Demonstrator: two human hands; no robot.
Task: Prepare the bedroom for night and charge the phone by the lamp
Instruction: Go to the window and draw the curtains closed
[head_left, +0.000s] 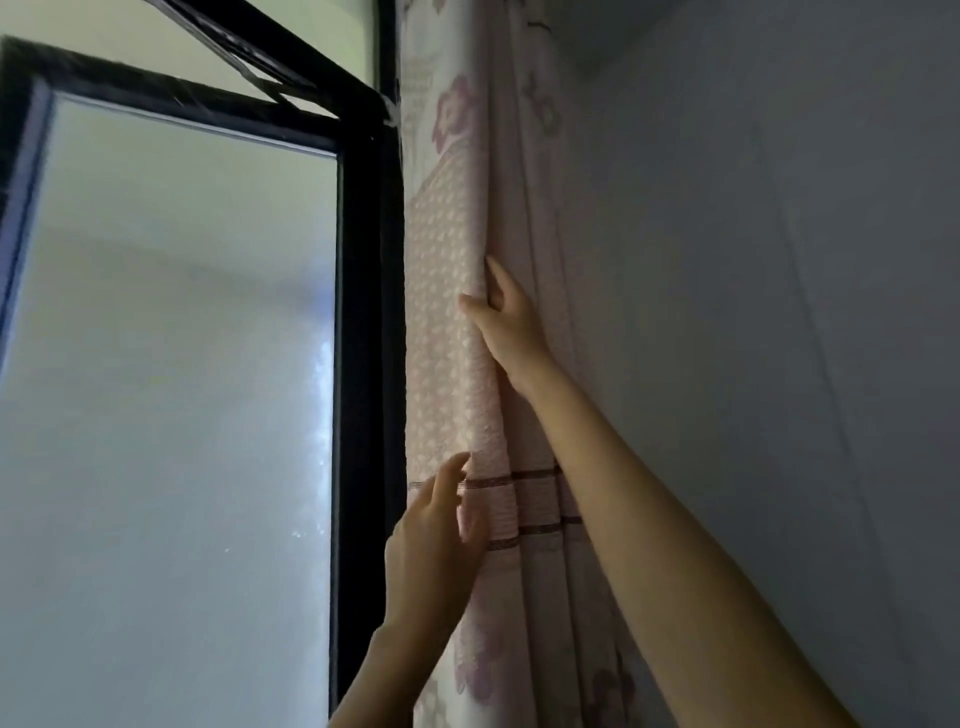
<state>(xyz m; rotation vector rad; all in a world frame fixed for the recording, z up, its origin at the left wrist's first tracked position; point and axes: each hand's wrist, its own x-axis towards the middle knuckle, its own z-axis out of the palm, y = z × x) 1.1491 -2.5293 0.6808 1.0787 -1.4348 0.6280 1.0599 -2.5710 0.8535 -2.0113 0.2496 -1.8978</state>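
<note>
Pink curtain (467, 322) bunched in folds against the right edge of the black window frame (363, 312), beside the grey wall (779, 312). Right hand (506, 319) high up, fingers and thumb curled round the leading fold, gripping it. Left hand (439, 530) lower, near the brown stripes, fingers fairly straight and laid against the cloth, gripping nothing. Soft, light, limp fabric; likely to slide freely but sag and bunch if tugged low. Best taken along the leading edge, high, and drawn sideways across the frosted glass (171, 364). Phone and lamp not visible.
</note>
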